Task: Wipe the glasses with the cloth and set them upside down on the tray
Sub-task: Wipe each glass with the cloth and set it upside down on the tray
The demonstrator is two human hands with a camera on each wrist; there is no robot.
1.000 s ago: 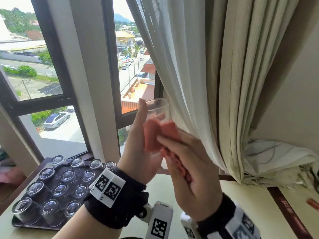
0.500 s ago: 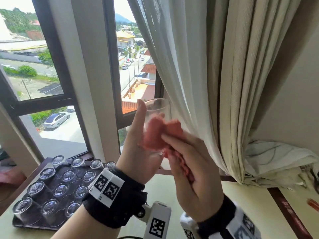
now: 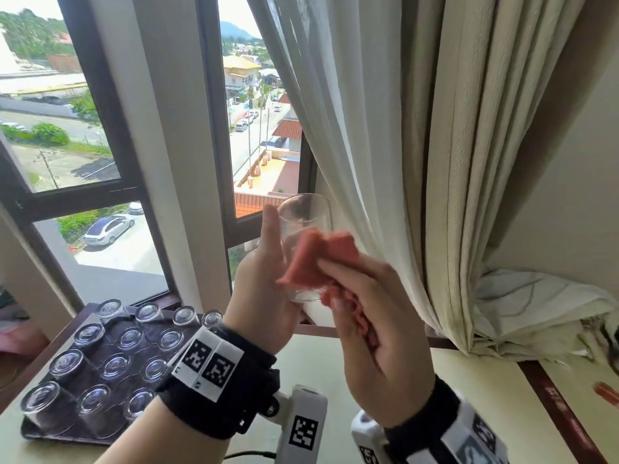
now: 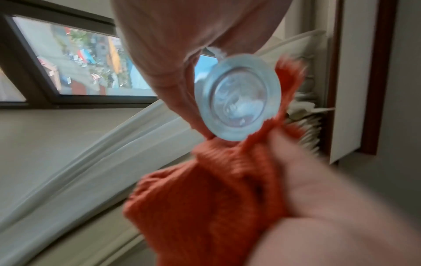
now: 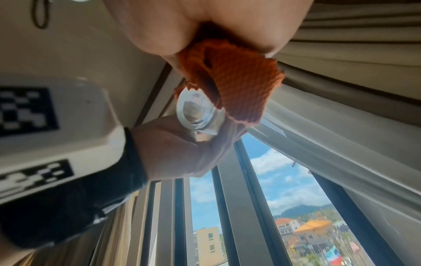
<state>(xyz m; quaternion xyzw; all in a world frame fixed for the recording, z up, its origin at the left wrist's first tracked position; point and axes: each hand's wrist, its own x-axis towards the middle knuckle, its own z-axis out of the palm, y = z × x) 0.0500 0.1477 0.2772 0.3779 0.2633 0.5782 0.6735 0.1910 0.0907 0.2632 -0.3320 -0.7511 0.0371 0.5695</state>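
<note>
Up by the window, my left hand [image 3: 264, 279] has its grip curled round a clear, round drinking glass [image 3: 306, 229], held in the air with its rim uppermost and its thick base [image 4: 238, 97] facing my wrist. My right hand [image 3: 375, 336] has its grip clamped on a bunched orange knitted cloth [image 3: 318, 259], pressed against the glass's side. Down to the left, a dark rectangular tray [image 3: 31, 432] on the pale table [image 3: 485, 406] carries rows of clear glasses [image 3: 112, 365] set upside down.
</note>
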